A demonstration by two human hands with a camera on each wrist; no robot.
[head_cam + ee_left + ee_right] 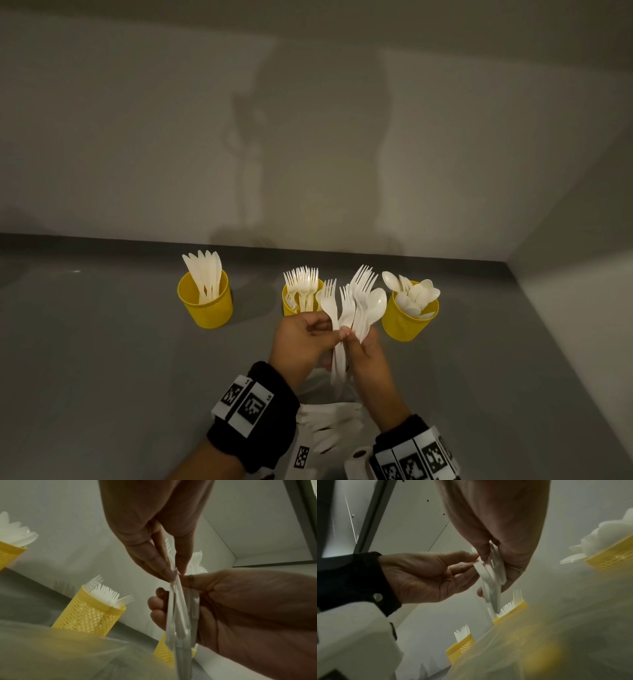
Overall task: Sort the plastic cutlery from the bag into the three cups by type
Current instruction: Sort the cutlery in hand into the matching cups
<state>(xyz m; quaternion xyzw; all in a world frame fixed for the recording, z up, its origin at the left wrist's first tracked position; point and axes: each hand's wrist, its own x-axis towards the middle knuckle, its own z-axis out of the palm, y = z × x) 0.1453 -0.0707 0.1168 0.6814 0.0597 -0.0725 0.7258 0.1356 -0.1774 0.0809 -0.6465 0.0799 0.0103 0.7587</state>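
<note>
My right hand (363, 339) grips a fanned bundle of white plastic forks and one spoon (359, 301) by the handles, held upright over the clear bag (329, 421). My left hand (337, 333) pinches the handle of the leftmost fork (329, 301) in that bundle; the left wrist view shows thumb and fingertips (167, 573) closed on the handle. Three yellow mesh cups stand behind: the knife cup (205, 305) on the left, the fork cup (291, 305) in the middle, the spoon cup (407, 322) on the right.
The grey tabletop (102, 342) meets a pale wall at the back and another on the right, close to the spoon cup. More white cutlery lies inside the bag near the front edge, between my wrists.
</note>
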